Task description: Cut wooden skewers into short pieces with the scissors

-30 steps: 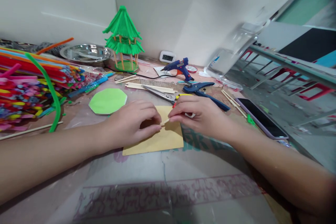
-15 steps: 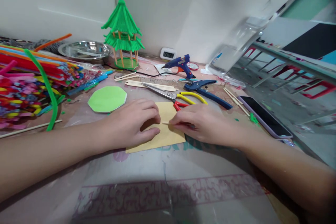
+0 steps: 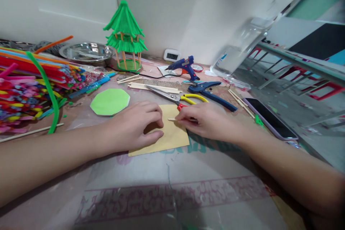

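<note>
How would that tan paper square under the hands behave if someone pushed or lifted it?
The tan paper square looks thin and flat, so it would probably flop when lifted. Likely light, it might slide on the smooth table cover unless pinned, as the left hand rests on it. The right hand holds a thin stick over it.

Two bare forearms, left hand (image 3: 134,125) and right hand (image 3: 207,122) ringless, sleeveless to the frame edge
</note>
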{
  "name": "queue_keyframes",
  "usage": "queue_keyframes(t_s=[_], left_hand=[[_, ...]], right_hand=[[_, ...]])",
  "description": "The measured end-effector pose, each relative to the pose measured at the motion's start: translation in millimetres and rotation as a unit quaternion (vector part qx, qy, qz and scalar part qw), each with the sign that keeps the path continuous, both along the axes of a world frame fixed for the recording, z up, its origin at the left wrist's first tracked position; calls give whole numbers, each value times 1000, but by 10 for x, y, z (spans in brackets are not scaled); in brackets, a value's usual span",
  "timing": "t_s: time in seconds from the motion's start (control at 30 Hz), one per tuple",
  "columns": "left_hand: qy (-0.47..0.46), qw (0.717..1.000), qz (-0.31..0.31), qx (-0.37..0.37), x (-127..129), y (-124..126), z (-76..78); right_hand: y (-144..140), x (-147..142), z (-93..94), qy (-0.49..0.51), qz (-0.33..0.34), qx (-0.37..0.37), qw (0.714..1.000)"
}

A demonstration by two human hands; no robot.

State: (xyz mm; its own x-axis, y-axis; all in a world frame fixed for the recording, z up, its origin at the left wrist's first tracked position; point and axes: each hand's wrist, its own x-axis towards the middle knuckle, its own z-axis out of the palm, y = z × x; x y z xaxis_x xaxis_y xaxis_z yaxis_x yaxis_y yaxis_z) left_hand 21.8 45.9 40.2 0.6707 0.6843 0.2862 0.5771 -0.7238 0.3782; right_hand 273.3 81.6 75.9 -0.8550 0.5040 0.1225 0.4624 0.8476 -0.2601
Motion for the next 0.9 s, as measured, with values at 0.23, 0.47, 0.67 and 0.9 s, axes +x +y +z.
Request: queue_keyframes(t_s=[0.23,0.47,0.67,0.9], left_hand=[[-4,1000,-2,0,6,8,2],[-4,1000,-3,-2,6,2,14],[-35,999,-5,-9,1,29,-9],[-96,995,7,-17,-28,78,-61]], right_hand=[[-10,-8,-41,5,-9,16,1000],[-13,-34,-54,7,-29,-27,999],[6,-84,-86,142,-95,-223,960],[-8,-102,-106,160,-118,-321,926]])
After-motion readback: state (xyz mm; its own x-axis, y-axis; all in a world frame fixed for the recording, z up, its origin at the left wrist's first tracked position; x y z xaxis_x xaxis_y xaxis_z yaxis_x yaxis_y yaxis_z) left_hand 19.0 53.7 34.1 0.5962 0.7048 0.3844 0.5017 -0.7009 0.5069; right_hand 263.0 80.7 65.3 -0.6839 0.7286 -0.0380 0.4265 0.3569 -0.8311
